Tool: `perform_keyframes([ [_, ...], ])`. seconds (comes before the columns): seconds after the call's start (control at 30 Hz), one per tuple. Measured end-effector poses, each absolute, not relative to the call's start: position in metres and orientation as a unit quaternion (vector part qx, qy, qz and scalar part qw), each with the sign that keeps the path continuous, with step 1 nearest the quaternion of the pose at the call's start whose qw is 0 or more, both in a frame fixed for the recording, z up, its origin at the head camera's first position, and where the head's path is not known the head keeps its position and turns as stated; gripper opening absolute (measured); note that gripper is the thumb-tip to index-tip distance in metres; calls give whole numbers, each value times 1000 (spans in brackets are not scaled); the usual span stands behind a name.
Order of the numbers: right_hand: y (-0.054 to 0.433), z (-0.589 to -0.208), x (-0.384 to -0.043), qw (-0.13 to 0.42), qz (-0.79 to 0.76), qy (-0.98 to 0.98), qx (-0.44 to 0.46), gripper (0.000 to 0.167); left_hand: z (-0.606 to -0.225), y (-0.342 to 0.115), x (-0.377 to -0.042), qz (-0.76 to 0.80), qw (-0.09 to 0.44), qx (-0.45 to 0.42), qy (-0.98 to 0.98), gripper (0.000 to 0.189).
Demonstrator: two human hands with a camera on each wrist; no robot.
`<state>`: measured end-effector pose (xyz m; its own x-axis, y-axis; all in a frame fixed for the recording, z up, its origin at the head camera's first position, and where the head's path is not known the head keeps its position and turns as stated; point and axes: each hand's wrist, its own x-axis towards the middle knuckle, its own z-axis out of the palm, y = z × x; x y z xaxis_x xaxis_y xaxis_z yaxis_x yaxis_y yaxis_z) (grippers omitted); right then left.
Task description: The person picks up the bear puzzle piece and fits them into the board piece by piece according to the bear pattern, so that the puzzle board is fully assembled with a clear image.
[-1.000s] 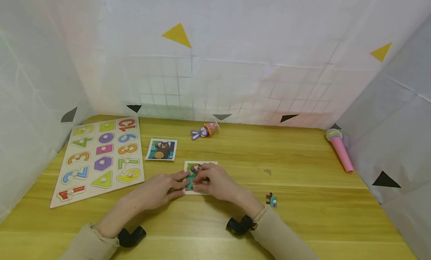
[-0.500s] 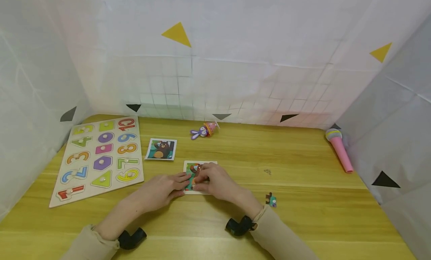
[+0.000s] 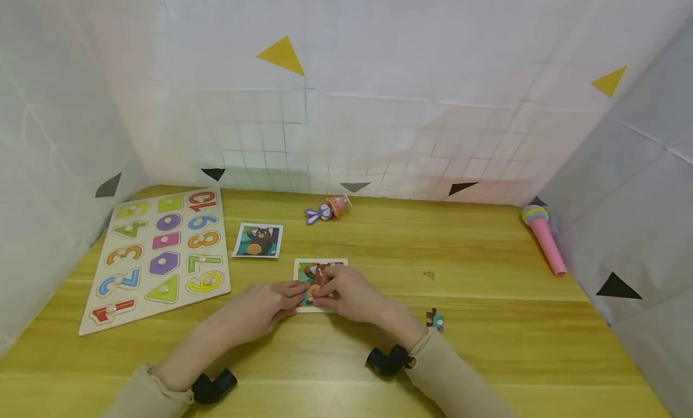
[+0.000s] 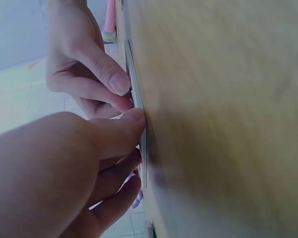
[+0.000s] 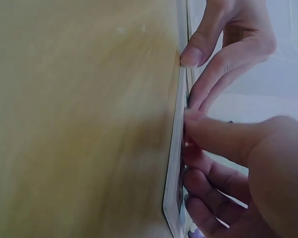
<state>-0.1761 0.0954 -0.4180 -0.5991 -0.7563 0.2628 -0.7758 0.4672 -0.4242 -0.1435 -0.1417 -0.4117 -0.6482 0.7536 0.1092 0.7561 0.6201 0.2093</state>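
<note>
A small bear picture puzzle [image 3: 310,310] in a pale square frame lies flat on the wooden table, partly covered by both hands. My left hand [image 3: 265,304] rests on its left side; the fingertips lie on the picture and the thumb [image 5: 192,57] sits at the frame's edge. With curled fingers and thumb, my right hand [image 3: 354,295] pinches a puzzle piece at the bear's body, mostly hidden under the fingertips. In the left wrist view, the thumbs and fingers of both hands meet close together over the frame. One loose puzzle piece [image 3: 435,320], brown and teal, lies to the right.
A printed bear card [image 3: 257,240] lies behind the puzzle. A wooden number and shape board [image 3: 157,249] takes up the left side. At the back sits a purple rabbit toy [image 3: 327,209]. A pink toy microphone [image 3: 545,240] is at the far right.
The right fingers have shifted slightly right and down on the puzzle, and more of the bear's head and belly shows. The left hand holds almost the same place.
</note>
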Motion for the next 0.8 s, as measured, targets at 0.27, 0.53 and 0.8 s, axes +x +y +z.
perform_keyframes([
  [0.27,101,-418,-175,3,225,-855,467,18,-409,-140,-141,-118,-18,-412,-903,36],
  [0.53,102,-418,-175,-37,254,-861,439,21,-409,-139,-141,-95,-27,-413,-905,36],
  [0.8,108,-413,-176,-61,249,-862,437,25,-411,-140,-143,-115,-16,-416,-902,32],
])
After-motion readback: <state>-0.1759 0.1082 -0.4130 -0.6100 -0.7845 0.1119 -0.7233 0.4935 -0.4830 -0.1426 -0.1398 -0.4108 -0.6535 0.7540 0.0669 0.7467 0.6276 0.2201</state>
